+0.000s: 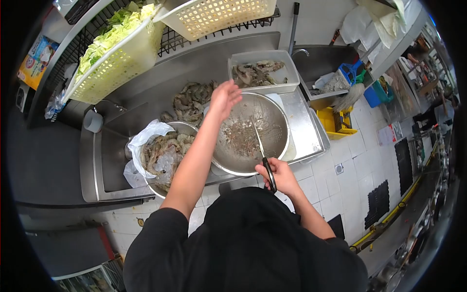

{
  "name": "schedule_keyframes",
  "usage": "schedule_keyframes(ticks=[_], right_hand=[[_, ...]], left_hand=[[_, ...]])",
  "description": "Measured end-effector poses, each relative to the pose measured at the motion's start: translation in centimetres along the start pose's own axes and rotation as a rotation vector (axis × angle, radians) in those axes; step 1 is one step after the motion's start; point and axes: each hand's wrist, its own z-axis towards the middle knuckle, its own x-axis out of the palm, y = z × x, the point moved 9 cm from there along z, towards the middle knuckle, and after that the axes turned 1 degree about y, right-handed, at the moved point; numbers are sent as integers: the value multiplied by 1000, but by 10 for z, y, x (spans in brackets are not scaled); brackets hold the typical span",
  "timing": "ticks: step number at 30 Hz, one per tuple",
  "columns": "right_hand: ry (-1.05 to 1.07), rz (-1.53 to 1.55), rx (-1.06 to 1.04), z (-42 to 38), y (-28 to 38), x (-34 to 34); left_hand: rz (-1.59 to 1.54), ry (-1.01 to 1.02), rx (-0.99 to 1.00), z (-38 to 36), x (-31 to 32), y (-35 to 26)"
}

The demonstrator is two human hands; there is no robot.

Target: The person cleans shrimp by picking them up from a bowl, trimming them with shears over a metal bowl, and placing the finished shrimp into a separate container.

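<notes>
Black-handled scissors (264, 155) are in my right hand (281, 177), their blades pointing over a large metal bowl (279, 114) that has small brown scraps at its bottom. My left hand (225, 100) is above the bowl's far left rim, fingers stretched out, with nothing visible in it. Beyond that hand, a clear plastic tub (294, 80) holds grey shrimp (258, 73). More shrimp lie in a pile (192, 100) on the metal counter, left of my left hand. A bowl lined with a white bag (138, 146), partly behind my left forearm, holds shrimp too.
A perforated basket (119, 70) of cut leafy greens (99, 46) and another perforated basket (219, 18) stand on a wire rack above the counter. Sink basins are at left and back right. A yellow crate (331, 122) sits on the tiled floor at right.
</notes>
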Motion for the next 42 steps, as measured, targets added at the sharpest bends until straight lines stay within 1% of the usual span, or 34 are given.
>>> schedule_keyframes(ticks=[1, 3, 5, 8, 11, 13, 15, 16, 17, 18, 19, 21, 23, 26, 27, 29, 30, 32, 33, 35, 36, 37, 39, 40, 42], right_hand=[[-7, 14, -5, -2, 1, -1], [-32, 26, 14, -4, -3, -3], [-60, 32, 36, -6, -10, -7], [-48, -26, 68, -2, -19, -11], [-57, -60, 51, 3, -15, -12], [-45, -92, 38, 8, -10, -10], [-37, -93, 37, 11, -2, -7], [-32, -93, 30, 15, 2, -5], [-27, -89, 26, 17, 5, -2], [-28, -123, 32, 17, 9, 1], [-19, -99, 14, 21, 9, 4], [3, -96, 9, 26, 8, 7], [20, -99, 4, 29, 9, 11], [48, -103, 4, 29, 11, 20], [59, -111, 8, 29, 12, 23], [69, -125, 2, 29, 11, 27], [80, -139, -3, 28, 10, 29], [76, -130, 3, 27, 8, 29], [73, -120, 8, 27, 6, 28], [61, -104, 16, 26, 1, 28], [53, -96, 27, 24, 0, 27], [46, -94, 29, 21, 1, 28], [73, -67, 33, 16, 2, 30], [97, -55, 39, 16, -1, 31], [108, -54, 41, 16, -4, 31]], left_hand=[[98, 146, 91, -13, 1, 1], [224, 186, 95, -43, -23, 12], [350, 31, 150, -75, -60, 17], [372, -8, 114, -105, -130, 27], [327, -300, 264, -127, -220, -1], [384, -498, 302, -147, -279, -27], [477, -667, 323, -171, -327, -54], [559, -690, 387, -181, -347, -66], [647, -711, 445, -192, -368, -77], [822, -788, 426, -202, -381, -87], [822, -821, 423, -216, -386, -93], [1125, -912, 406, -233, -377, -107], [1113, -930, 413, -237, -373, -104], [1343, -967, 416, -231, -359, -97], [1343, -967, 416, -230, -351, -95], [1482, -967, 465, -232, -325, -97], [1481, -964, 465, -231, -323, -89], [1750, -1007, 14, -222, -341, -54], [1753, -1006, 15, -223, -339, -44], [1989, -943, 193, -219, -315, -33], [1971, -957, 97, -217, -319, -30], [1973, -949, 100, -216, -318, -28], [1927, -1005, -12, -216, -324, -27], [1929, -1000, -10, -217, -322, -29], [1894, -1027, -119, -224, -327, -36]])
